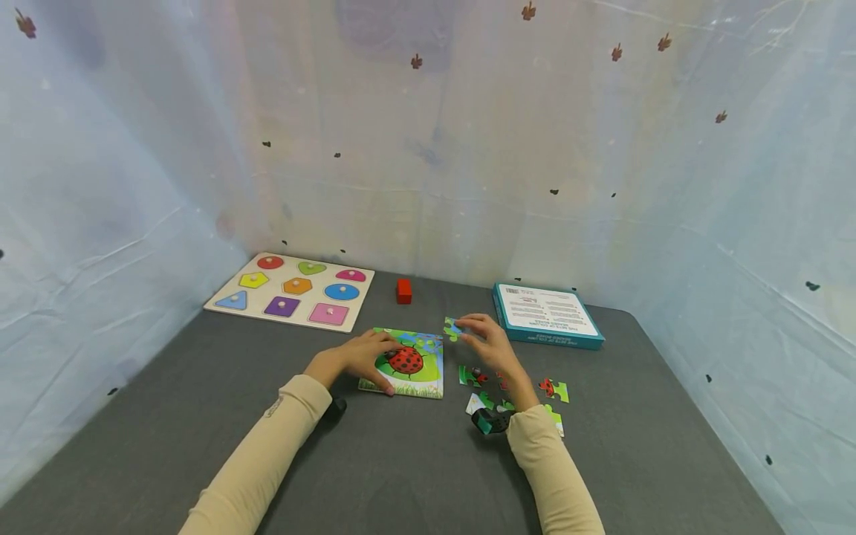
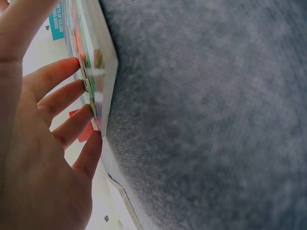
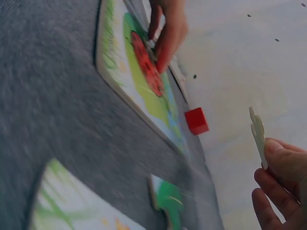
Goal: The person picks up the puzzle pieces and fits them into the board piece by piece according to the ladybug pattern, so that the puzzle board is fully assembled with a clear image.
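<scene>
At the left side of the ladybug board (image 1: 417, 377), on the counter (image 1: 401, 468), we rest our left hand (image 1: 359, 358), thumb and fingers spread apart. Just past the board's right edge, our right hand (image 1: 491, 346) pinches a puzzle piece (image 1: 452, 329). Right of the board we see loose pieces (image 1: 472, 376); behind it, a red block (image 1: 404, 291).
</scene>
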Demonstrator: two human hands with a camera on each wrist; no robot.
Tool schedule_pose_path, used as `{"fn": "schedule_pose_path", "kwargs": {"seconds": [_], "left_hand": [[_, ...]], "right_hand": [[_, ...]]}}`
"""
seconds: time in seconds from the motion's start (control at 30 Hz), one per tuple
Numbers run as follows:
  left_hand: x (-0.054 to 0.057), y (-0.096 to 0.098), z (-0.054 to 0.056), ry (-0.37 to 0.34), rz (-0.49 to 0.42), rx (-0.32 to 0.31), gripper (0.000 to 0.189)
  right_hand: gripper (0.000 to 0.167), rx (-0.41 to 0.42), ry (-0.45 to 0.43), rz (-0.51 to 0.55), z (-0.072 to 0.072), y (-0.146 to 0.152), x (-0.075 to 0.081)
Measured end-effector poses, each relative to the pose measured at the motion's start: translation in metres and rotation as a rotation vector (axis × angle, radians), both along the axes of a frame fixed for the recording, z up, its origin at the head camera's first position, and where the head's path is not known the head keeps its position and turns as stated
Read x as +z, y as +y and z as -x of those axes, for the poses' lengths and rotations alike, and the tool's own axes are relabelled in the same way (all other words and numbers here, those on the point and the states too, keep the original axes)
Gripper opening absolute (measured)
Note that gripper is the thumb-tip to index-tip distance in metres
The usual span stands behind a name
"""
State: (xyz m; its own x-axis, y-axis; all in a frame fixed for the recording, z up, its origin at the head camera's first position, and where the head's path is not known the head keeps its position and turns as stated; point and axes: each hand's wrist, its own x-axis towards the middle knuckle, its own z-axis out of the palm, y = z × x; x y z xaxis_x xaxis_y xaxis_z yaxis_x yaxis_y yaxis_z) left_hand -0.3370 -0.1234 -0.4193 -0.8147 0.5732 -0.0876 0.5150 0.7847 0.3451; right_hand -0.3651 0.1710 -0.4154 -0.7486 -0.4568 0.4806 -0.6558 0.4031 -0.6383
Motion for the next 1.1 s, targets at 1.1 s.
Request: {"fn": "schedule_pose_path", "kwargs": {"seconds": [1.1], "left_hand": [[-0.001,0.001,0.002,0.004,0.026,0.008,0.09]], "right_hand": [[0.024,0.006,0.014,-0.202,0.003,-0.044,-0.033]]}}
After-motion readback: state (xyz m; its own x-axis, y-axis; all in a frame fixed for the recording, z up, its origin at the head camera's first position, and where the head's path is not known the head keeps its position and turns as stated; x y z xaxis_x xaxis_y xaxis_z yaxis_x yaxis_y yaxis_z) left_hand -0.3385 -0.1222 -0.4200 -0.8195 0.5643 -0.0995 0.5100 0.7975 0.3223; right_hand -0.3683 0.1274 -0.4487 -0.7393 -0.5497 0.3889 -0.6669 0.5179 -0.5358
